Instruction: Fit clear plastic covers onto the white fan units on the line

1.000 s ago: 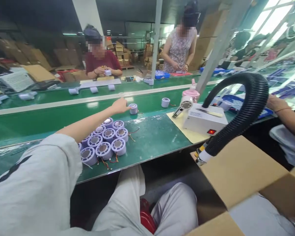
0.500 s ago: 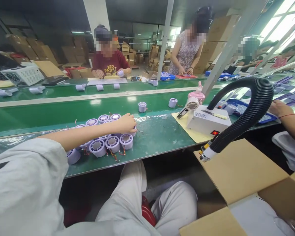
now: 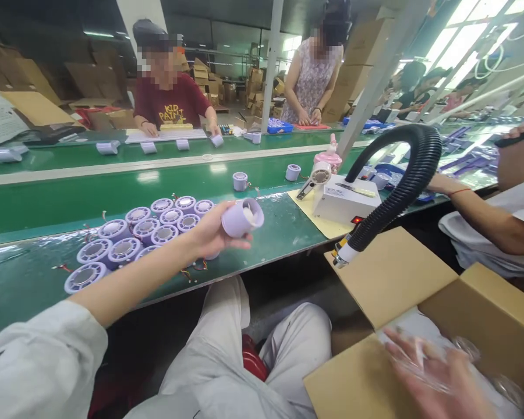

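My left hand [image 3: 212, 231] is closed round a lilac cylindrical fan housing [image 3: 236, 220], holding it above the bench with its open end tipped to the right. Inside that end something whitish shows. Behind and left of the hand, several similar lilac housings [image 3: 125, 249] stand in rows, grilles up, with thin coloured wires beside them. Down at the right, my right hand [image 3: 452, 375], blurred by motion, grips a clear plastic piece [image 3: 419, 361] over an open cardboard box [image 3: 393, 273]. More clear plastic pieces [image 3: 466, 348] and a white liner lie in the box.
A white machine [image 3: 347, 201] with a black flexible hose [image 3: 419, 174] stands on yellow card to the right, its nozzle overhanging the bench edge. Two housings [image 3: 240, 181] sit on the green belt [image 3: 179, 180]. Co-workers [image 3: 170, 105] sit across and at the right.
My left hand has lifted a housing from the group and turned its open end into view. My right hand has come into view over the box, holding clear plastic. The view has shifted right.
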`<state>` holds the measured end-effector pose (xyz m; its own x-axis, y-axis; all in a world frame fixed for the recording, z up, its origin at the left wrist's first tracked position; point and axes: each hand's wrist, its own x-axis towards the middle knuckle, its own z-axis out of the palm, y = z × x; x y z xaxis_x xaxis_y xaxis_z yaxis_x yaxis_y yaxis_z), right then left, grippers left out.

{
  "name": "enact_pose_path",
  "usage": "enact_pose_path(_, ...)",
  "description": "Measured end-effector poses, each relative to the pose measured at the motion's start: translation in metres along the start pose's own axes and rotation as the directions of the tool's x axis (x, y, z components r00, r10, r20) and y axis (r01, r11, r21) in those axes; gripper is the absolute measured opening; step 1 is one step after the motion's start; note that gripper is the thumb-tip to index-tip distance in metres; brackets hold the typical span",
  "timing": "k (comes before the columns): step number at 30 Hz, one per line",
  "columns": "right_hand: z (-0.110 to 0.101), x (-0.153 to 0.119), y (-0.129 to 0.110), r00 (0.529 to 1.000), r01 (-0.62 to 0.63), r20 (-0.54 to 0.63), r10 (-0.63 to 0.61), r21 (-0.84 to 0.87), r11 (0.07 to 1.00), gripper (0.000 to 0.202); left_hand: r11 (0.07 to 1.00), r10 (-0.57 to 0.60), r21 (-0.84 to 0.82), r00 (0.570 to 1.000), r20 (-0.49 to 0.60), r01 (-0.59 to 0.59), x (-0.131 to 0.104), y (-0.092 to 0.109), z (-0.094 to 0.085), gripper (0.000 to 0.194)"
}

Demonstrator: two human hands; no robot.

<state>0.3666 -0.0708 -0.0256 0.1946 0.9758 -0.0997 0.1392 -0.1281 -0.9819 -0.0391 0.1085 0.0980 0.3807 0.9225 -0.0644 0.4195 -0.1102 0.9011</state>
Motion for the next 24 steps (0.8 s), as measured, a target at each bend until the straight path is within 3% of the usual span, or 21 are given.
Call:
enact_pose_path(1,0.015,-0.003,-0.005,0.999,-0.039,0.034,0.036,0.101,0.994,0.062,0.945,-0.093,-0.298,0.984,0.154,0.136,-0.007,-0.001,0.020,0.060)
enact_pose_path(2,0.031,-0.006,-0.012,0.996,-0.010,0.093,-0.002,0.128,0.992,0.064,0.806,-0.149,-0.503,0.929,0.339,0.313,-0.014,-0.004,0.041,0.060)
enact_pose_path(3,0.048,-0.010,-0.020,0.983,0.105,0.144,-0.116,0.079,0.991,0.060,0.650,-0.162,-0.587,0.842,0.514,0.483,-0.019,-0.008,0.062,0.060)
enact_pose_path(4,0.064,-0.013,-0.029,0.948,0.232,0.232,-0.219,-0.033,0.972,0.048,0.542,-0.152,-0.582,0.752,0.642,0.606,-0.024,-0.014,0.081,0.059)
enact_pose_path(6,0.090,-0.017,-0.046,0.849,0.494,0.376,-0.371,-0.315,0.811,0.042,0.470,-0.135,-0.494,0.612,0.779,0.732,-0.030,-0.025,0.113,0.055)
enact_pose_path(8,0.107,-0.019,-0.058,0.789,0.614,0.436,-0.432,-0.553,0.564,0.046,0.521,-0.153,-0.418,0.563,0.812,0.744,-0.032,-0.031,0.131,0.047)
enact_pose_path(9,0.112,-0.019,-0.062,0.780,0.620,0.441,-0.444,-0.636,0.458,0.048,0.574,-0.163,-0.391,0.568,0.807,0.719,-0.032,-0.032,0.136,0.044)
enact_pose_path(11,0.117,-0.019,-0.064,0.794,0.581,0.428,-0.431,-0.742,0.335,0.050,0.715,-0.156,-0.334,0.605,0.781,0.614,-0.032,-0.028,0.138,0.040)
enact_pose_path(14,0.116,-0.017,-0.061,0.840,0.519,0.410,-0.355,-0.798,0.307,0.039,0.923,-0.110,-0.189,0.701,0.705,0.335,-0.034,-0.019,0.135,0.031)
enact_pose_path(16,0.113,-0.017,-0.060,0.861,0.506,0.423,-0.284,-0.773,0.383,0.023,0.993,-0.037,-0.068,0.779,0.626,0.101,-0.037,-0.016,0.134,0.025)
enact_pose_path(19,0.110,-0.016,-0.060,0.863,0.466,0.471,-0.185,-0.597,0.653,0.009,0.982,0.158,0.007,0.852,0.500,-0.187,-0.042,-0.020,0.133,0.022)
enact_pose_path(21,0.110,-0.016,-0.062,0.875,0.376,0.460,-0.154,-0.441,0.815,0.005,0.969,0.232,-0.022,0.878,0.420,-0.245,-0.045,-0.026,0.134,0.028)
enact_pose_path(24,0.112,-0.016,-0.066,0.927,0.217,0.359,-0.106,-0.287,0.933,0.026,0.963,0.270,-0.083,0.909,0.318,-0.257,-0.047,-0.038,0.137,0.061)
